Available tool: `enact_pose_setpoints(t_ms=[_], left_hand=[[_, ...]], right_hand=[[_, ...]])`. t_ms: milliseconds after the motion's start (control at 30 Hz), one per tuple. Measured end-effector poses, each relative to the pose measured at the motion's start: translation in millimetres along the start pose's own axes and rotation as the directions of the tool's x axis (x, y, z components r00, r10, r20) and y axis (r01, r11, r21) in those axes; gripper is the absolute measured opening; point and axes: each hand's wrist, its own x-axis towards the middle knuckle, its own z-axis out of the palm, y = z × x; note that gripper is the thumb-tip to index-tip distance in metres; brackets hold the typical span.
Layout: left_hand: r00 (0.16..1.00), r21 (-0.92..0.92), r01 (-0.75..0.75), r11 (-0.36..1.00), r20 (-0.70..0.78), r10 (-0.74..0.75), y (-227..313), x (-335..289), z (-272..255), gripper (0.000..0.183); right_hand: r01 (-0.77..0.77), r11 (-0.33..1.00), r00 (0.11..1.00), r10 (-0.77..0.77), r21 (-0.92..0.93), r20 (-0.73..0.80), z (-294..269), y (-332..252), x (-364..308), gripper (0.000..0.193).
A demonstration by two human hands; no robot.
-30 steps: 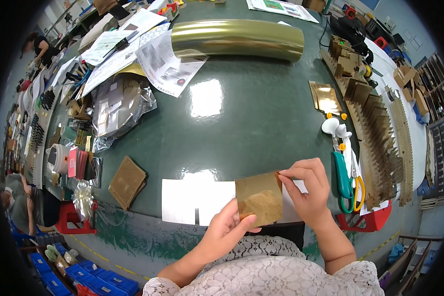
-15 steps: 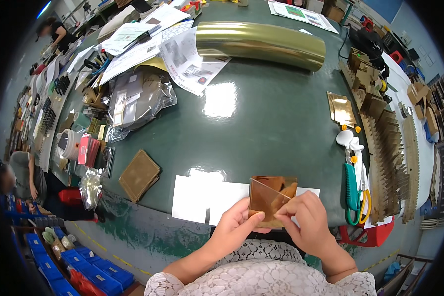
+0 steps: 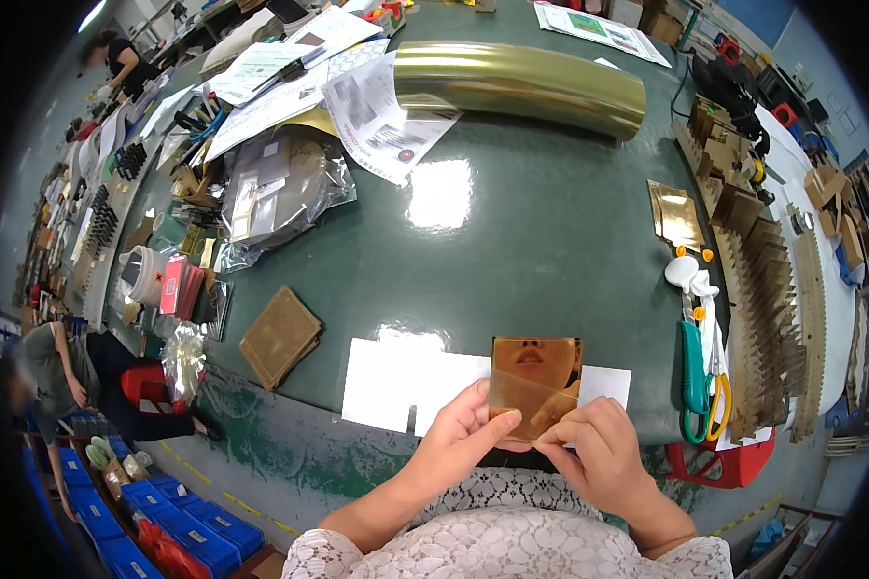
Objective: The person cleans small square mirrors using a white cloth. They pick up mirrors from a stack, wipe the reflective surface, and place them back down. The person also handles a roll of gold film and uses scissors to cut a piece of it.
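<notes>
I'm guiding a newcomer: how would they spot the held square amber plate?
At the near edge of the big dark-green table, find the person's left hand and right hand. Between them is a thin square amber plate. Its mirror-like surface sets it apart from the white paper beside it.

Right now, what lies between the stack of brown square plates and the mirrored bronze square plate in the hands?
Between the brown stack and mirrored plate, the head view shows green tabletop, white paper and the left hand.

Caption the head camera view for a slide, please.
At a green table, the left hand holds a shiny amber plate while the right hand pinches at its lower edge.
</notes>
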Motion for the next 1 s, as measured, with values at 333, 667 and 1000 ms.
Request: enact_pose_setpoints(t_ms=[333, 667, 1000], left_hand=[[1.000, -0.011, 0.000, 1.000, -0.008, 0.000, -1, 3, -3, 0.039], [0.998, -0.058, -0.007, 0.998, -0.070, 0.003, 1, 5, -6, 0.039], [0.991, -0.284, 0.029, 0.958, 0.131, 0.009, 5, 6, -15, 0.058]], right_hand=[[0.016, 1.000, 1.000, -0.017, 0.020, 0.010, -3, -4, -1, 0.023], [-0.151, 0.911, 0.986, 0.114, 0.384, 0.118, -13, -6, -9, 0.021], [-0.163, 0.890, 0.986, 0.155, 0.425, 0.055, -17, -10, -17, 0.021]])
